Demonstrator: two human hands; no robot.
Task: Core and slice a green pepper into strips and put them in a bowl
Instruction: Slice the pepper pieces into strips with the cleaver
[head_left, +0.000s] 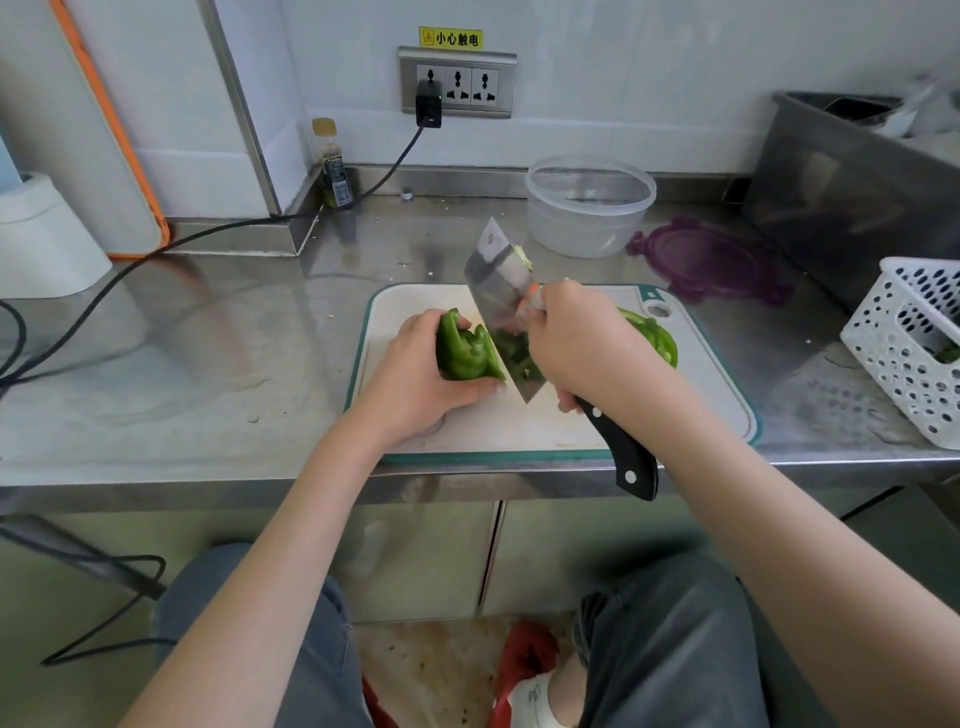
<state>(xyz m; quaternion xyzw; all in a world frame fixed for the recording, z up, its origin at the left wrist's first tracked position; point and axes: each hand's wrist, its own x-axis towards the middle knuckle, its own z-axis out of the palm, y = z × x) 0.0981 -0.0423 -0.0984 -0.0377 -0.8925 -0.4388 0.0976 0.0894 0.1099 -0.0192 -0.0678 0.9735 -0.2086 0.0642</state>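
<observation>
While the left hand (415, 371) grips the pepper (464, 349) mid-frame, fingertips should be tucked — the cleaver (506, 306) is clasped by the right hand (576, 345).

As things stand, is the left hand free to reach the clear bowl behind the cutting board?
Probably not yet: the left hand grips a green pepper piece, and the raised cleaver in the right hand stands between it and the clear bowl.
</observation>
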